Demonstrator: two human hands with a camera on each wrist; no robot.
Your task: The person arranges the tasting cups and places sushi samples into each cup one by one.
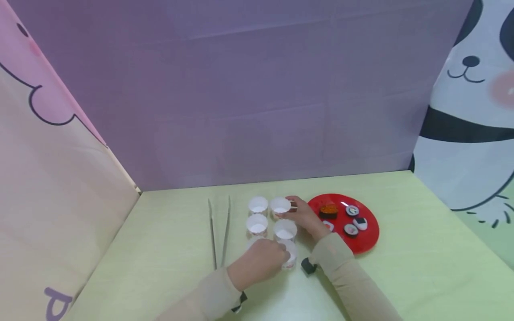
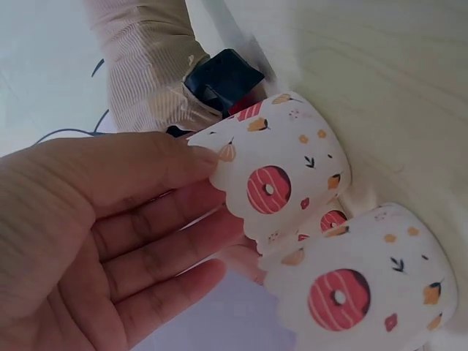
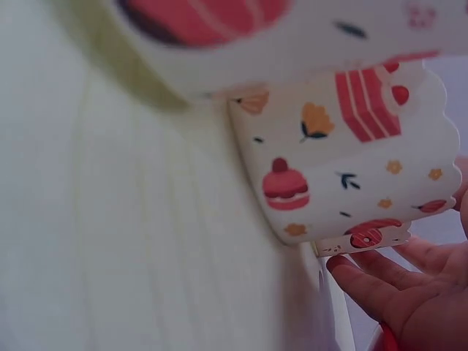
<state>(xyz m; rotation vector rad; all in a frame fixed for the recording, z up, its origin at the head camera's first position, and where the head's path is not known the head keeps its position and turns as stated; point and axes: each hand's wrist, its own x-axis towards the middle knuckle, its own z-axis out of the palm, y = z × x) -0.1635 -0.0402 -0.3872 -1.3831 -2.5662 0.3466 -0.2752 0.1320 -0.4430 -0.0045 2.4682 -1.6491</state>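
Note:
White paper baking cups with a donut-and-cake print stand in two columns on the table. My left hand [image 1: 263,258] pinches the rim of the near right cup [image 1: 291,255]; in the left wrist view its thumb lies on the printed outside of that cup [image 2: 307,157], with the fingers on the rim's other side. At the back of the right column, my right hand [image 1: 307,219] holds the far cup [image 1: 280,205] from its right side, thumb in front and fingers behind. The middle right cup [image 1: 285,230] stands between the hands. My left hand partly hides the near left cup [image 1: 254,241].
Right of the cups is a red plate [image 1: 367,238] with several toy sushi pieces, one a roe-topped piece [image 1: 329,211]. Metal tongs [image 1: 225,234] lie spread at the left. Two more cups, the back left cup [image 1: 258,204] and middle left cup [image 1: 257,224], stand close by.

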